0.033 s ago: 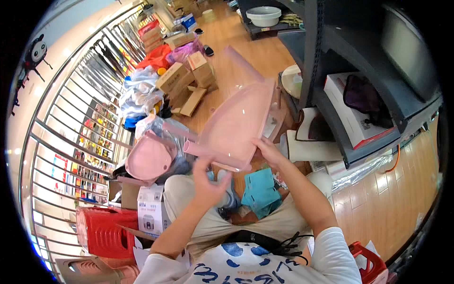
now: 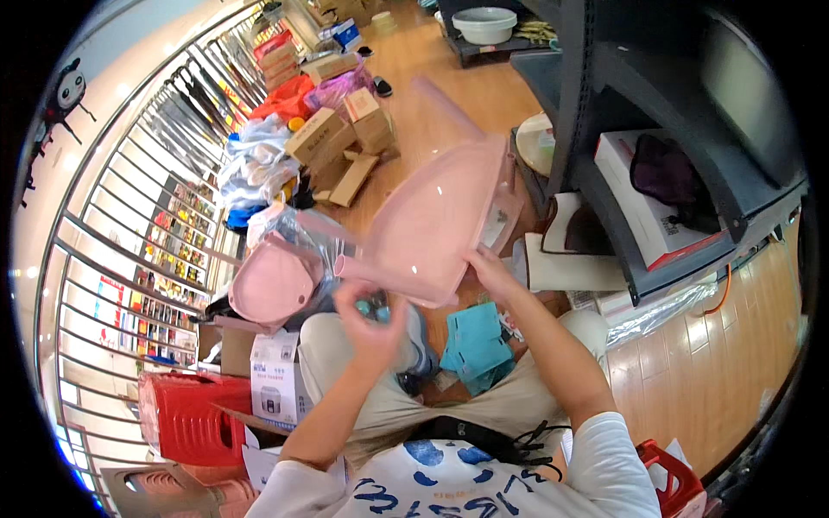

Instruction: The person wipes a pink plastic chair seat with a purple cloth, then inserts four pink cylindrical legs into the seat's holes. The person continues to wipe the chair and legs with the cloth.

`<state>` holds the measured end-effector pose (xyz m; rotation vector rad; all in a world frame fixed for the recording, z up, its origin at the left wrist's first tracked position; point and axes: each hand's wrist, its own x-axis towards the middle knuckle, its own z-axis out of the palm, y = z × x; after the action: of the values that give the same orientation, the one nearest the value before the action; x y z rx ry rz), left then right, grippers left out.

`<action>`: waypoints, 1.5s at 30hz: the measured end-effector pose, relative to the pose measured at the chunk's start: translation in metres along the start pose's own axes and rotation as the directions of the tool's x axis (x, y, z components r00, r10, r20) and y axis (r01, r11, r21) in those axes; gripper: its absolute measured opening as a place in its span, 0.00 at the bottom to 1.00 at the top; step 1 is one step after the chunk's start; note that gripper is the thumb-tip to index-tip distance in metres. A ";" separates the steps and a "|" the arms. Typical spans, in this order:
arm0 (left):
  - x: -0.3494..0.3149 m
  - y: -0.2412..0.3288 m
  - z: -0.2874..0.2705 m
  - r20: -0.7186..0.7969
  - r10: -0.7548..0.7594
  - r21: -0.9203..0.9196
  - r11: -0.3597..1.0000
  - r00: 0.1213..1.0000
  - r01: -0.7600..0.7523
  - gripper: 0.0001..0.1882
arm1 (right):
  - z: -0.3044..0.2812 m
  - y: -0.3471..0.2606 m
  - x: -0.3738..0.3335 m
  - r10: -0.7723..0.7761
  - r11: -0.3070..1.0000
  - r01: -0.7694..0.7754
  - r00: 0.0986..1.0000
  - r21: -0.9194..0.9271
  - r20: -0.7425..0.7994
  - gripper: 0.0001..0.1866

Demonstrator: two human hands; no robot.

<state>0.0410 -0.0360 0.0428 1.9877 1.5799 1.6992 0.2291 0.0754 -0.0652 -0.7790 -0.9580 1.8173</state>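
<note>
A pink plastic corner shelf point(image 2: 427, 216), a fan-shaped tray with tube legs, is held tilted in front of me above my lap. My right hand point(image 2: 490, 269) is closed on its near right edge, thumb on the upper face. My left hand point(image 2: 373, 324) is just below the short tube at the tray's near left corner, its fingers curled and smeared by motion. Whether it touches the shelf or holds anything small cannot be made out. On the left, a second pink tray piece point(image 2: 272, 281) with tubes lies by clear plastic wrapping.
Teal sheets point(image 2: 477, 345) lie on the floor between my legs. Cardboard boxes point(image 2: 332, 147) and bagged goods stand ahead left, beside a metal railing point(image 2: 104, 250). A dark shelving unit point(image 2: 579, 112) rises at right. Red plastic stools point(image 2: 190, 419) and a white carton point(image 2: 276, 380) are at near left.
My left hand has shifted slightly left, away from the tray's near edge. The shelf has tilted a little, while my right hand keeps its grip.
</note>
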 end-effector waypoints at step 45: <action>0.027 -0.124 -0.011 0.576 -0.459 -0.814 -0.246 0.677 0.526 0.35 | -0.033 -0.009 -0.001 0.089 0.948 -0.147 0.974 0.282 0.210 0.27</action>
<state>-0.0487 0.0353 -0.0132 0.3917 0.4431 1.4647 0.2607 0.0861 -0.0738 -0.4860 -0.7461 2.1129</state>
